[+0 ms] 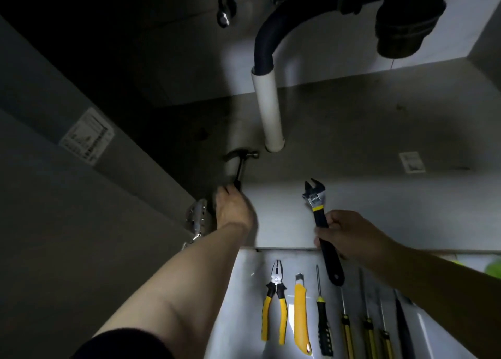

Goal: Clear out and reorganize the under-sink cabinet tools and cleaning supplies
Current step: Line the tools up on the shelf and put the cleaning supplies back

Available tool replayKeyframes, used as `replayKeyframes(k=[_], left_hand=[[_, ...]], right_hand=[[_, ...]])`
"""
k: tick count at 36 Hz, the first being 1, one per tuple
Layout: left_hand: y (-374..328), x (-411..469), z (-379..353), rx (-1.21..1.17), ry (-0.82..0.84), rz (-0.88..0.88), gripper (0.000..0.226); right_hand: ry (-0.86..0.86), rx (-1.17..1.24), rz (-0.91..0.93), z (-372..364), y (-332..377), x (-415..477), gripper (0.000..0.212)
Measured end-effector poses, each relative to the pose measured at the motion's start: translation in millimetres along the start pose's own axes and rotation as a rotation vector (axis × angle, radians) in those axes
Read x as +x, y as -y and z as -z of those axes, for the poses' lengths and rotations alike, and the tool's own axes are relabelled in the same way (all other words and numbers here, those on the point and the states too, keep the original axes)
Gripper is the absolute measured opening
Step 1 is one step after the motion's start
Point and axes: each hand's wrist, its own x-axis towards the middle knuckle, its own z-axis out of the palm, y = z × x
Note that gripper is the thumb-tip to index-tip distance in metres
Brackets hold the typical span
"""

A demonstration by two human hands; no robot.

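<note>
Down low in the middle of the frame, the left hand (234, 209) is closed round the bottom end of a hammer (240, 166). The slim dark handle rises straight out of the fist, and the dull metal head sits at the top, just left of the foot of the white pipe (268, 112). The fingers themselves are hidden behind the back of the hand.

Right of centre, the right hand (349, 234) wraps its fingers round the middle of an adjustable wrench (315, 198). The open steel jaw and knurled wheel stick up above the hand. The black rubbery grip, banded in yellow near the head, runs out below the hand, ending in a rounded tip with a hole.

That tip hangs over a pale glossy surface at the lower centre, where tools lie side by side. There are pliers (274, 296) with yellow and black handles, a yellow utility knife (301, 312), and a screwdriver (322, 318) with a thin shaft. More thin shafts lie further right, too dim to name.

A smooth black hose (271, 33) curves into the pipe's top. The grey cabinet floor (379, 131) looks matt and smudged. A shiny hinge (196, 217) sits beside the left wrist.
</note>
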Motion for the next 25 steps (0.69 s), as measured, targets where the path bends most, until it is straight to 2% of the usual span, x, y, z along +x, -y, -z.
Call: replayKeyframes(k=[4,8,14,20,25], left_hand=[[-4,3,0,0.041,-0.009,0.034,0.041],[-7,10,7,0.173,-0.019,-0.018,0.041],[-9,21,13,0.317,0.086,-0.094,0.064],[-6,26,12,0.403,0.075,-0.105,0.059],[-4,25,14,0.405,0.079,-0.108,0.065]], right_hand=[[-0.009,0.022,-0.005,-4,0,6,0.015],[-0.029,0.07,-0.038,-8,-7,13,0.017],[-0.046,0.011,-0.041,-9,-21,28,0.014],[-0.031,-0.066,-0.046,-7,-29,34,0.013],[-0.03,-0.09,-0.047,-7,-31,33,0.017]])
